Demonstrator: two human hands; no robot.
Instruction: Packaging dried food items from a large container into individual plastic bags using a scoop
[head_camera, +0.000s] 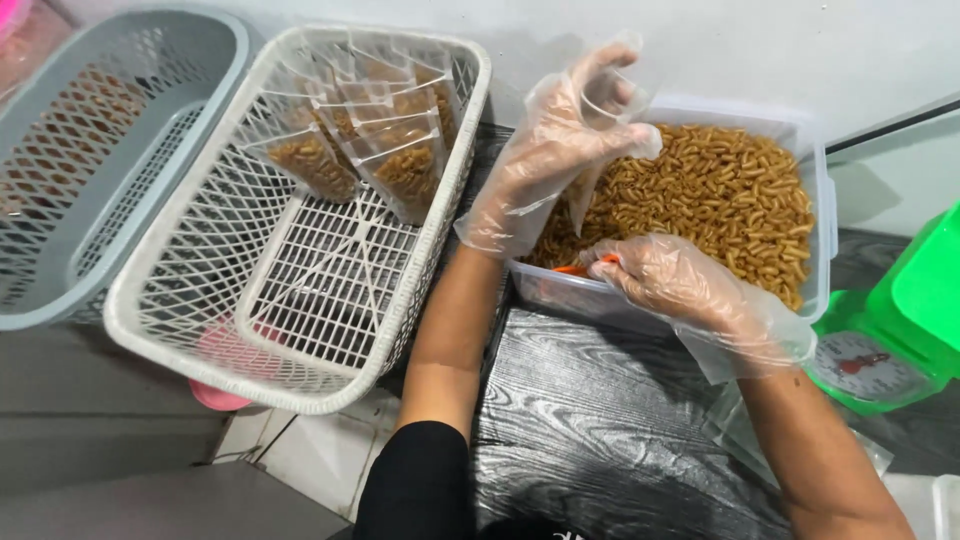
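- Head view: the left hand (560, 140), in a loose clear plastic glove, is raised over the near-left corner of the clear tub (822, 190); its thumb and fingers pinch the top of a small clear pouch (583, 200), which hangs down with its long axis roughly upright and its lower end dipping toward the snack pieces.
- The right hand (672, 280), also gloved, lies lower and nearer the body, just below and to the right of the left hand. It is curled shut around an orange scoop (583, 267), of which only a small part shows; the scoop's tip points left, toward the pouch's lower end.
- The brown curled snack pieces (720, 190) fill the tub, beyond and to the right of both hands; the right hand rests at their near edge.
- The pouch hangs just above the scoop, so the right hand is the nearer one to the pieces, while the left hand alone holds the pouch.
- Left of the left hand sits a white basket (200, 330) with filled pouches (400, 160) standing at its far end; a grey basket (60, 300) lies further left.
- Right of the right hand stands a green scale (880, 350), apart from it.
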